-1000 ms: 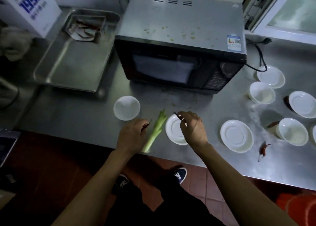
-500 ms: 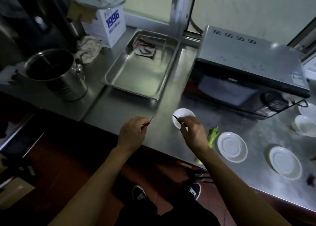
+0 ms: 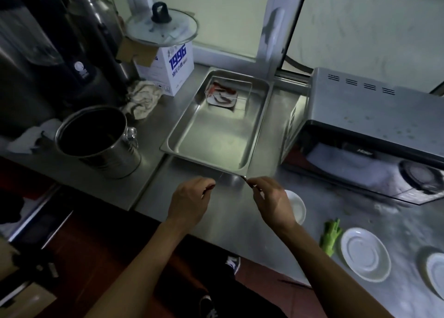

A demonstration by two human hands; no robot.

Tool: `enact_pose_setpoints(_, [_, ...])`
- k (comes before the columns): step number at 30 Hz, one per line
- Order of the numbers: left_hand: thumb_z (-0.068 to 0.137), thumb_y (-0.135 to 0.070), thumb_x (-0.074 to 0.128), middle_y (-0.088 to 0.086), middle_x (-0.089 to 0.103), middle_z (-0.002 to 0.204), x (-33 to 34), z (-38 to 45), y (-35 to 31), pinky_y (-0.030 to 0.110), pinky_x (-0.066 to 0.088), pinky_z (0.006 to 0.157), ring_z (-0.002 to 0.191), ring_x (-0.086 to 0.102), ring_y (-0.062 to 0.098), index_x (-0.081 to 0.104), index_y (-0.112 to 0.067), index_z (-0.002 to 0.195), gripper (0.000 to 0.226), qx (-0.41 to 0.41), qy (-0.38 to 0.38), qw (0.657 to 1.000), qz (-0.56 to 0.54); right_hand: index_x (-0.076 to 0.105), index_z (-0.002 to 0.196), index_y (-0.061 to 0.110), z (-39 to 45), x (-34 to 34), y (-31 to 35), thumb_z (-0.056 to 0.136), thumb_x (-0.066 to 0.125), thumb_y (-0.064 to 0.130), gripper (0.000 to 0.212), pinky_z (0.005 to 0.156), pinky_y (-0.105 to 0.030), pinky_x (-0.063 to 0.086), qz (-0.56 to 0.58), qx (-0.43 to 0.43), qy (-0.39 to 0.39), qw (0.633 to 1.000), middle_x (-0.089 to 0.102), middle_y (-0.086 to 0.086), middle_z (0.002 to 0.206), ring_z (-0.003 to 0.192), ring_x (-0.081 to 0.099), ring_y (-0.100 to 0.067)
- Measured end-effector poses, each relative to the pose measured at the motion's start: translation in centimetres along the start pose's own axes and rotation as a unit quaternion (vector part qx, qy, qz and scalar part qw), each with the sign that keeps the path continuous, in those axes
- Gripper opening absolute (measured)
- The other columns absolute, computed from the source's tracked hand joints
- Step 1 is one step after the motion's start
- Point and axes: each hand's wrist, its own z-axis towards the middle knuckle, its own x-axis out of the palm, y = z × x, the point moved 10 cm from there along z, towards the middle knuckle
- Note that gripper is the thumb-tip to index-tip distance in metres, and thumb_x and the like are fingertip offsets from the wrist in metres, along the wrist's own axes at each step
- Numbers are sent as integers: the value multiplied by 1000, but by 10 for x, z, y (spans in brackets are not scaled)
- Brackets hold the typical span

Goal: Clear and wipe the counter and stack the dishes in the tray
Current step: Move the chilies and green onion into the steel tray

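Steel counter (image 3: 216, 221) runs under a frosted window, dim and blurred toward the right, where a microwave (image 3: 374, 135) is cut off by the frame edge. Both hands hover just short of the near rim of the metal tray (image 3: 216, 135): the left hand (image 3: 189, 203) and the right hand (image 3: 272, 201) each have fingers curled together, pinching a thin dark sliver too small to identify. Inside the tray, at its far end, sits a clear square container (image 3: 228, 94) holding red and dark scraps, hard to make out. A small white dish (image 3: 298, 207) is partly hidden behind the right hand. A green stalk (image 3: 331, 237) lies beside a white saucer (image 3: 365, 254); another saucer (image 3: 436, 273) is cropped at the right. Left of the tray stands a steel pot (image 3: 98, 142), its inside dark.
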Motion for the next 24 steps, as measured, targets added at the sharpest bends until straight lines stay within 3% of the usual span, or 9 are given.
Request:
enact_pose_setpoints(6, [86,-31,53,-3,69,100,0,72,21,34,54,77,91,63,23,69,-25,102,23,-1,20,999,38,70,110,14,67,21,-30,87,64,0,28,76,-37,52,27,16,-33,999,67,-3,98,87,62,-24])
enact_pose_setpoints(10, [86,-18,67,-3,68,96,4,114,34,33,50,73,86,63,23,69,-25,99,15,-10,24,998,54,70,109,11,104,36,-41,86,62,-4,29,78,-29,49,56,26,-32,998,67,-5,99,88,63,-23])
enact_pose_setpoints(14, [86,-16,59,-3,68,96,8,158,33,37,54,77,85,63,20,69,-21,101,19,8,44,999,19,71,107,11,134,45,-52,84,63,-5,29,78,-22,44,58,41,-30,997,67,-5,98,86,63,-21])
enact_pose_setpoints(24, [88,-7,64,-2,67,103,33,279,49,44,56,76,90,64,21,67,-21,108,25,31,69,996,-36,71,108,9,213,50,-78,83,63,-7,31,77,-37,53,20,82,-71,994,70,-7,99,85,65,-23])
